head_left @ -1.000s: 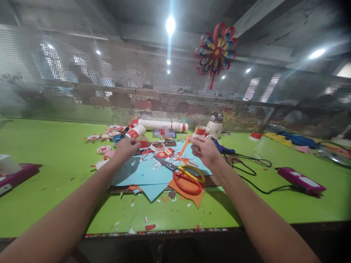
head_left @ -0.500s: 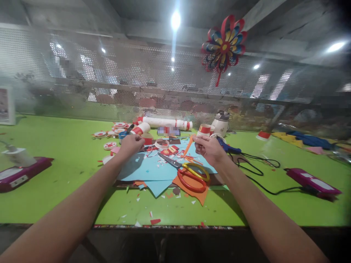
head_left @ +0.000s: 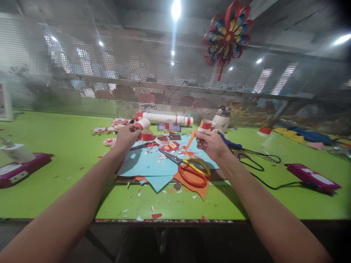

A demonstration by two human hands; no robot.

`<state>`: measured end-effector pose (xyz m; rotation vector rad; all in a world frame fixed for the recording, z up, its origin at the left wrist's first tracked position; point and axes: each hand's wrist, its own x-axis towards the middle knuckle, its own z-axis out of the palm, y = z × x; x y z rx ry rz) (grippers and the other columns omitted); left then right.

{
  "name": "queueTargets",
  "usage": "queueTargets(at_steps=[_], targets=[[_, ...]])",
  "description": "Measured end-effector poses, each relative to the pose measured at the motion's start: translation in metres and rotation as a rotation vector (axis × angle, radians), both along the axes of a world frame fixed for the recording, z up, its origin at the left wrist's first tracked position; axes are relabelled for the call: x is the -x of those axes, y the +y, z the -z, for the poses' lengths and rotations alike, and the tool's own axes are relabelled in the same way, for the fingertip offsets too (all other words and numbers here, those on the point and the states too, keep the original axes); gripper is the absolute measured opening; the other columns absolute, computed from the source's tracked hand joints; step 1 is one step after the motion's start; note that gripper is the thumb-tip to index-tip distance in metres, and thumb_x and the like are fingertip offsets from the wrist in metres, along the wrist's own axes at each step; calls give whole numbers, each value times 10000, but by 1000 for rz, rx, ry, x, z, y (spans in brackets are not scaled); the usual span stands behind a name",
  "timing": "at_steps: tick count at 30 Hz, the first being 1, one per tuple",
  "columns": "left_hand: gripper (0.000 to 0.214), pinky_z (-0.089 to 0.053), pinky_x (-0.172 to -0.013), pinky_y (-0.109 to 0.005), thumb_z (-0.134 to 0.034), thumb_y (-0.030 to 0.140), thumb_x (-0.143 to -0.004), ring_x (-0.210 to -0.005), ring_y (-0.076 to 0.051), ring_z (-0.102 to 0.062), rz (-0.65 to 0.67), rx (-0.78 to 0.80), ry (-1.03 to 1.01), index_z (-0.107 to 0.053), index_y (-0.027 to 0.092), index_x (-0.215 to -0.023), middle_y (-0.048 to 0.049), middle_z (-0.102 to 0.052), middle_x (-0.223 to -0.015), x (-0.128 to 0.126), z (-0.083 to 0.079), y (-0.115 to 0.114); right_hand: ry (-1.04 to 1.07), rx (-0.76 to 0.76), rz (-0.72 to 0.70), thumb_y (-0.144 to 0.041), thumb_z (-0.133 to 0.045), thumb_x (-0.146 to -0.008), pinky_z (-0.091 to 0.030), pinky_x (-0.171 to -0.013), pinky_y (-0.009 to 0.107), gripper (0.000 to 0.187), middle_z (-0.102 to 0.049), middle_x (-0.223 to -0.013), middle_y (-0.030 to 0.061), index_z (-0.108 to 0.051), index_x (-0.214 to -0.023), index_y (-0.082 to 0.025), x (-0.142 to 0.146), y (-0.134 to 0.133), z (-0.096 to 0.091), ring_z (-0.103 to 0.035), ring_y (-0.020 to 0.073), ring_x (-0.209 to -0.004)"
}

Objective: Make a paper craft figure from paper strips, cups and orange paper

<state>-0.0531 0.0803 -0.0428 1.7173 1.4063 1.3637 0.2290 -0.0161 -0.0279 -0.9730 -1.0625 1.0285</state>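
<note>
My right hand [head_left: 210,143] pinches a strip of orange paper [head_left: 190,141] that hangs down over the blue paper [head_left: 149,168]. My left hand [head_left: 128,135] is closed, fingertips together, beside a red-banded cardboard ring [head_left: 147,135]; what it holds, if anything, is hidden. Between the hands lie small red-and-yellow pieces [head_left: 170,146], a pale ring [head_left: 162,139] and paper scraps. Scissors [head_left: 193,171] with one yellow and one red handle lie partly open in front, over orange paper [head_left: 201,191]. A dark-bladed tool [head_left: 138,147] lies near my left wrist.
A long white tube [head_left: 164,118] lies at the back, near a lidded jug [head_left: 222,118]. Round red-and-white pieces [head_left: 109,141] sit at left. Purple power strips [head_left: 312,178] stand on both sides, and a black cord [head_left: 263,182] runs at right. A paper flower [head_left: 229,36] hangs overhead.
My left hand has moved a little left and back, now covering the blue pot. My right hand still holds the orange strip. The view has tilted slightly down.
</note>
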Motion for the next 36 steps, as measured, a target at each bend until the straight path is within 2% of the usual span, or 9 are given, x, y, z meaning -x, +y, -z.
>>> queueTargets(at_steps=[2, 7, 12, 16, 18, 22, 24, 30, 36], targets=[[286, -494, -593, -270, -594, 299, -628, -618, -162, -623, 105, 49, -35, -636, 113, -841, -57, -665, -664, -10, -1, -10, -9, 1, -3, -303, -808, -542, -273, -423, 226, 280, -477, -470, -50, -580, -613, -157, 2, -1, 0, -387, 65, -448], [255, -475, -575, -270, -664, 360, -629, -598, -147, -598, 365, 176, -34, -655, 113, -690, -78, -675, -672, -30, -2, -30, -29, 4, -39, -313, -807, -541, -277, -434, 232, 276, -477, -484, -49, -593, -615, -154, 10, -4, 1, -390, 67, -459], [245, -422, -528, -260, -691, 345, -645, -536, -124, -537, 400, 200, -11, -675, 110, -710, -52, -645, -605, -31, 2, -29, -34, 7, -59, -319, -813, -535, -273, -436, 229, 284, -477, -474, -51, -592, -604, -155, 11, -4, 0, -392, 68, -455], [250, -450, -576, -265, -678, 344, -681, -630, -146, -597, 474, 261, -43, -680, 101, -739, -84, -677, -696, -29, 0, -32, -42, -3, -83, -313, -817, -542, -299, -455, 230, 266, -493, -508, -49, -614, -621, -160, 14, -5, 2, -406, 71, -484], [269, -468, -616, -271, -681, 350, -694, -693, -160, -624, 565, 315, -69, -700, 103, -798, -103, -696, -775, -30, -3, -38, -57, -7, -119, -319, -809, -564, -317, -470, 235, 253, -507, -530, -44, -627, -637, -160, 19, -6, 5, -415, 74, -495], [303, -494, -740, -308, -660, 352, -752, -837, -192, -652, 868, 454, -142, -713, 128, -949, -127, -709, -935, -33, -7, -51, -115, -19, -209, -340, -774, -631, -362, -525, 252, 220, -534, -572, -38, -644, -669, -166, 33, -9, 12, -439, 83, -522], [290, -494, -765, -314, -645, 338, -775, -868, -199, -653, 958, 489, -151, -711, 131, -967, -130, -709, -955, -34, -9, -56, -142, -33, -231, -346, -757, -655, -377, -554, 260, 206, -545, -592, -34, -649, -674, -172, 39, -11, 13, -450, 89, -541], [246, -492, -755, -322, -642, 327, -785, -819, -197, -666, 1098, 528, -171, -695, 135, -930, -120, -726, -873, -39, -12, -68, -151, -46, -245, -329, -745, -670, -378, -576, 261, 185, -551, -590, -34, -658, -695, -168, 50, -17, 11, -465, 95, -560], [274, -498, -743, -333, -648, 327, -782, -820, -208, -674, 1161, 559, -197, -677, 133, -973, -142, -729, -888, -43, -12, -73, -123, -43, -264, -313, -745, -667, -389, -579, 258, 168, -579, -602, -37, -657, -687, -172, 55, -20, 12, -474, 88, -549]])
